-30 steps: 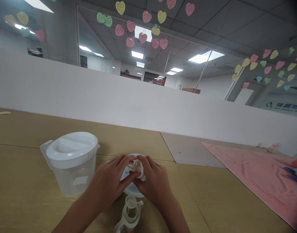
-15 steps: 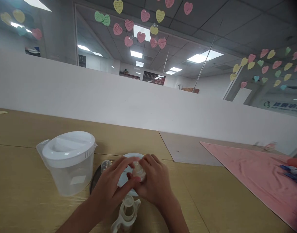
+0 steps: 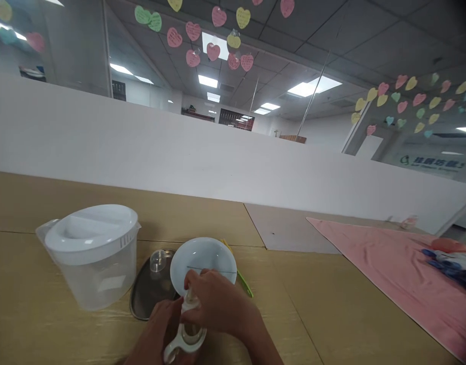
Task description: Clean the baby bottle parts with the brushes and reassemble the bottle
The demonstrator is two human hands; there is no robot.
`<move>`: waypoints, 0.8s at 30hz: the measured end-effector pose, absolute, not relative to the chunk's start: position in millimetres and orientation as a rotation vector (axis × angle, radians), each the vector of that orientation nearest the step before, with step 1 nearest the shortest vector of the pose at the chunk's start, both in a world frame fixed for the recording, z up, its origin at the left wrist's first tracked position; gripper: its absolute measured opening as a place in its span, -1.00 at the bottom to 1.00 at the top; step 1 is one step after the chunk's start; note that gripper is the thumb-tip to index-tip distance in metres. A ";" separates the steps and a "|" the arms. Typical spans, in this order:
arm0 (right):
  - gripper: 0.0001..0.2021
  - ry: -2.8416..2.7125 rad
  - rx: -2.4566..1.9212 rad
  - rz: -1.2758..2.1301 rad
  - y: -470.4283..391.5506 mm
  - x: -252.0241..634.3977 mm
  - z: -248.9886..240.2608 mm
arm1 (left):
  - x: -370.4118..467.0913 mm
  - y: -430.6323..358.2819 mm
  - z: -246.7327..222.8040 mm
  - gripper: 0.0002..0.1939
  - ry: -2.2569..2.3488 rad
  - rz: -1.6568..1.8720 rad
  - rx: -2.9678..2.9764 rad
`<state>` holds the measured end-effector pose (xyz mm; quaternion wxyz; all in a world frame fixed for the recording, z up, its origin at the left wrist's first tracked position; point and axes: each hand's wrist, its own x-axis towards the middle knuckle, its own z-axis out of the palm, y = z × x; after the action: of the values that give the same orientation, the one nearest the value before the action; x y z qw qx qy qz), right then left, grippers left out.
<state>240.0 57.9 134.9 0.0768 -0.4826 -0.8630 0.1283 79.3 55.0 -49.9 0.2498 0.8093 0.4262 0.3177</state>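
From the head camera, both my hands are low at the near edge of the bench, close together over a small white handled bottle (image 3: 185, 340). My right hand (image 3: 217, 306) comes in from the right, its fingers curled together and pinched on a small pale cap piece (image 3: 189, 302) sitting at the bottle's mouth. My left hand (image 3: 156, 334) is below and to the left, wrapped about the bottle's body, though the frame cuts it off and the grip is blurred, so I think it clasps the bottle rather than merely steadies it. The bottle's white loop handle (image 3: 172, 352) sticks out toward the near edge, between my two wrists.

Just beyond my knuckles sits a white bowl (image 3: 203, 261), its near rim partly covered by my right hand. To its left lies a dark metal tray (image 3: 147, 294) with a small clear cup (image 3: 157, 259) on its far end; the bowl overlaps the tray's right side. A green and yellow stick (image 3: 242, 281) pokes out from behind the bowl's right rim. Further left stands a clear jug with a white lid (image 3: 91, 253), well apart from my hands. Over toward the right edge of the bench a pink cloth (image 3: 385, 263) is spread, with blue items (image 3: 451, 268) on its far right part.
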 end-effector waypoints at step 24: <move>-0.86 -2.640 -1.547 0.204 42.8 233.1 148.6 | 83.8 51.1 -31.7 -0.51 1.017 1.304 1.890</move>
<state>233.1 42.8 148.6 0.0375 -0.5040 -0.8603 0.0665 83.8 51.1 -31.7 0.3099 0.7154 0.3852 0.4938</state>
